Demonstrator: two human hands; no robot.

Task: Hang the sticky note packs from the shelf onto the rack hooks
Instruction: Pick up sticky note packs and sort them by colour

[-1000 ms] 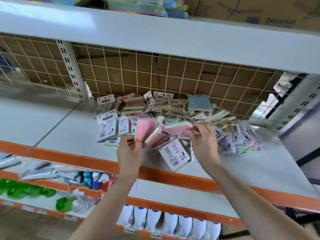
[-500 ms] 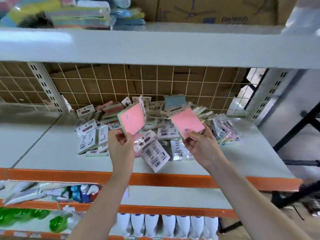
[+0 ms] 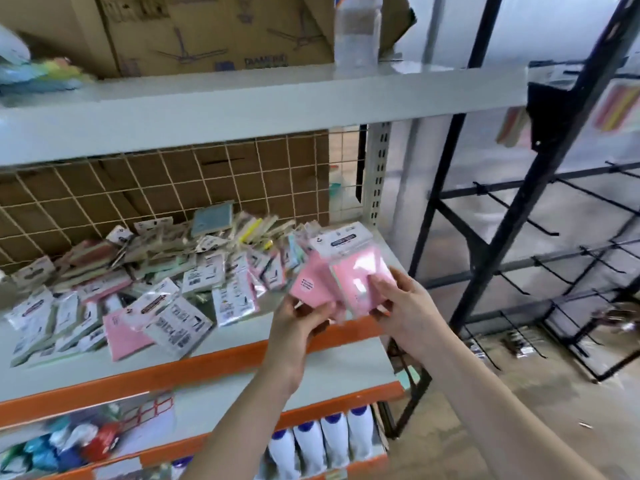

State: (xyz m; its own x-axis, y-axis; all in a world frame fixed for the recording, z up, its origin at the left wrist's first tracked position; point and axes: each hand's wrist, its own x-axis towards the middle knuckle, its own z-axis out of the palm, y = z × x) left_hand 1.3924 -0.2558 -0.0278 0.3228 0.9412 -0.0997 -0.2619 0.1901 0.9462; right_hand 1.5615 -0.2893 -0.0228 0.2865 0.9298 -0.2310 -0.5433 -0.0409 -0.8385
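A heap of sticky note packs (image 3: 145, 282) in clear wrappers with white header cards lies on the grey shelf (image 3: 114, 358). Both hands hold pink packs together above the shelf's right end. My left hand (image 3: 298, 320) grips a pink sticky note pack (image 3: 311, 282) from below. My right hand (image 3: 405, 303) grips a second pink pack (image 3: 353, 271) with its header card up, overlapping the first. To the right stands a black rack (image 3: 512, 209) with bare wire hooks (image 3: 519, 216) pointing outward.
Orange shelf beams (image 3: 207, 368) run below the packs. White bottles (image 3: 311, 448) stand on the lowest level. A cardboard fan box (image 3: 214, 32) and a clear bottle (image 3: 356, 29) sit on the top shelf. Colourful packs (image 3: 613, 105) hang, blurred, at the upper right.
The view has swung right, bringing the black rack into sight. Both hands have moved right with their pink packs and brought them together, overlapping.
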